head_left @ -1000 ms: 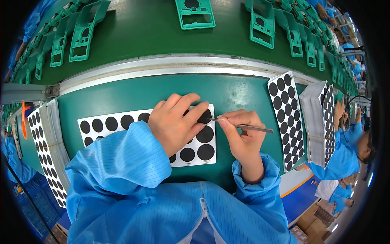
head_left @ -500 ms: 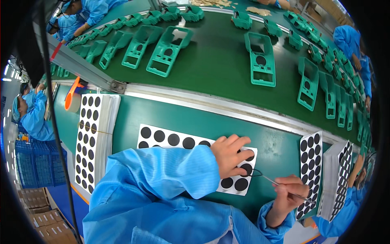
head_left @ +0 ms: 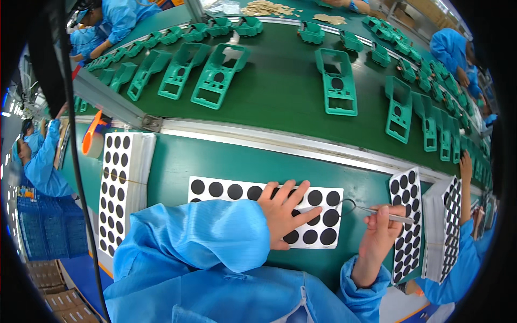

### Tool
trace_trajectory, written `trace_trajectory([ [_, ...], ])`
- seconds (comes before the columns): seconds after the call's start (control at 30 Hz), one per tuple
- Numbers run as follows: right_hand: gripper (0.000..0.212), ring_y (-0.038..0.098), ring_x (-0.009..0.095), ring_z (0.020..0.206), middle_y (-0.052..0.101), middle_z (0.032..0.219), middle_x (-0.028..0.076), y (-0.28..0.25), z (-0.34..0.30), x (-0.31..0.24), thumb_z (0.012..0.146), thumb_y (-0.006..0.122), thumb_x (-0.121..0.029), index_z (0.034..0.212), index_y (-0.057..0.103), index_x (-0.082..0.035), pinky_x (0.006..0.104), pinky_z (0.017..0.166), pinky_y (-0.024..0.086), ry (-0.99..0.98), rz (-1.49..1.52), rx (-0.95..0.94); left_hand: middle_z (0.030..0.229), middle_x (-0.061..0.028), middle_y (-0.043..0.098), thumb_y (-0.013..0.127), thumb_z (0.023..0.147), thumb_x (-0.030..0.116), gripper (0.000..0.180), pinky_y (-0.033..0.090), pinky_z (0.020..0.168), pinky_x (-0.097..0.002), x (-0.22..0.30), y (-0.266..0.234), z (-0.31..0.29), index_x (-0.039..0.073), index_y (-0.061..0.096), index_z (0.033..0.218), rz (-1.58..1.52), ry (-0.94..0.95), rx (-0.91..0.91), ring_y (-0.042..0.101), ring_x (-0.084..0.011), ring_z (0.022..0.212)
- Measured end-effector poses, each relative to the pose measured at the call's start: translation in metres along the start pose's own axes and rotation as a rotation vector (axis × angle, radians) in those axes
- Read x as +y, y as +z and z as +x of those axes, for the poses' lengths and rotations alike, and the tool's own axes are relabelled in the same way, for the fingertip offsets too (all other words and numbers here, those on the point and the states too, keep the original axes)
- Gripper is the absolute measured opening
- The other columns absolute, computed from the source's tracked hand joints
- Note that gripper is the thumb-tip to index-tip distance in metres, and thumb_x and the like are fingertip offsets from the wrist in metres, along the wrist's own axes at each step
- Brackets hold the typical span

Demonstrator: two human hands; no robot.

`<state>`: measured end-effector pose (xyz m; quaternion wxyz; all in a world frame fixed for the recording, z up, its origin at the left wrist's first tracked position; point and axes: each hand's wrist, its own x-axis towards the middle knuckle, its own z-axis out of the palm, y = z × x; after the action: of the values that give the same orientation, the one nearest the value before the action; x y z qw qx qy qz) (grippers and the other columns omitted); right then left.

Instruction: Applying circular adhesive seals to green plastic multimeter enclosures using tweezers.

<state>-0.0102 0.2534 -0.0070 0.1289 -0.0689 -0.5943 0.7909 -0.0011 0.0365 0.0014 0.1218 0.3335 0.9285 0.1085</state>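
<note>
A white sheet of round black stickers [head_left: 235, 191] lies on the green bench in front of me. My left hand [head_left: 284, 211] rests flat on it with fingers spread, covering some of the circles. In my right hand [head_left: 381, 230], just right of the sheet, I grip metal tweezers [head_left: 399, 218] between thumb and fingers. At their tip, by the sheet's right edge, is a thin black ring [head_left: 354, 205]; whether it is pinched or hangs there is too small to tell.
Stacked sticker sheets [head_left: 116, 188] stand at left, with more sheets [head_left: 405, 226] and a stack [head_left: 439, 229] at right. An orange tape dispenser [head_left: 92, 137] sits back left. Beyond a metal rail [head_left: 258, 141], green plastic housings [head_left: 337, 83] line a conveyor belt. Co-workers sit around.
My left hand has slid left along the sheet and its fingers have spread. My right hand has risen slightly, and the ring is now away from the left fingers. The view has shifted a little.
</note>
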Motion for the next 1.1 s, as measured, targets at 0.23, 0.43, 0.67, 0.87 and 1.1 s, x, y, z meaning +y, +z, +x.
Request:
trace_trajectory([
  [0.23, 0.013, 0.045, 0.008, 0.054, 0.053, 0.069, 0.008, -0.005, 0.003, 0.005, 0.081, 0.052, -0.005, 0.080, 0.040, -0.006, 0.0217, 0.051, 0.045, 0.141, 0.149, 0.087, 0.117, -0.0220, 0.042, 0.061, 0.071, 0.029, 0.053, 0.034, 0.090, -0.0402, -0.153, -0.066, 0.030, 0.004, 0.045, 0.114, -0.033, -0.290, 0.734, 0.041, -0.0370, 0.105],
  [0.43, 0.013, 0.047, 0.008, 0.054, 0.054, 0.069, 0.009, -0.001, 0.006, 0.008, 0.080, 0.054, -0.005, 0.080, 0.041, -0.005, 0.0225, 0.052, 0.047, 0.179, 0.203, 0.017, 0.120, -0.0254, 0.039, 0.057, 0.075, 0.034, 0.047, 0.037, 0.089, -0.0410, -0.396, -0.035, -0.063, 0.031, 0.043, 0.119, 0.213, -1.013, 0.692, 0.040, -0.0376, 0.110],
  [0.67, 0.014, 0.048, 0.007, 0.053, 0.056, 0.071, 0.012, -0.003, 0.007, 0.011, 0.080, 0.056, -0.007, 0.079, 0.042, -0.005, 0.0226, 0.051, 0.047, 0.227, 0.235, 0.066, 0.071, -0.0065, 0.057, 0.051, 0.082, 0.015, 0.027, 0.042, 0.058, -0.0289, -0.393, -0.035, -0.053, 0.018, 0.055, 0.108, -0.160, -0.801, 0.607, 0.052, -0.0139, 0.060],
  [0.87, 0.014, 0.047, 0.008, 0.054, 0.055, 0.070, 0.009, 0.004, 0.009, 0.015, 0.081, 0.055, -0.009, 0.079, 0.042, -0.006, 0.0225, 0.052, 0.046, 0.267, 0.284, 0.069, 0.064, -0.0018, 0.054, 0.044, 0.081, 0.012, 0.028, 0.037, 0.050, -0.0238, -0.369, -0.065, -0.067, 0.008, 0.057, 0.106, -0.085, -0.863, 0.839, 0.044, -0.0068, 0.054],
  [1.1, 0.012, 0.046, 0.006, 0.055, 0.051, 0.068, 0.004, 0.011, 0.006, 0.015, 0.082, 0.054, -0.013, 0.077, 0.045, -0.006, 0.0214, 0.055, 0.047, 0.350, 0.323, 0.112, 0.063, -0.0018, 0.045, 0.045, 0.077, 0.001, 0.027, 0.033, 0.049, -0.0203, -0.155, -0.079, -0.010, 0.001, 0.057, 0.101, -0.261, -0.321, 0.863, 0.038, -0.0060, 0.055],
])
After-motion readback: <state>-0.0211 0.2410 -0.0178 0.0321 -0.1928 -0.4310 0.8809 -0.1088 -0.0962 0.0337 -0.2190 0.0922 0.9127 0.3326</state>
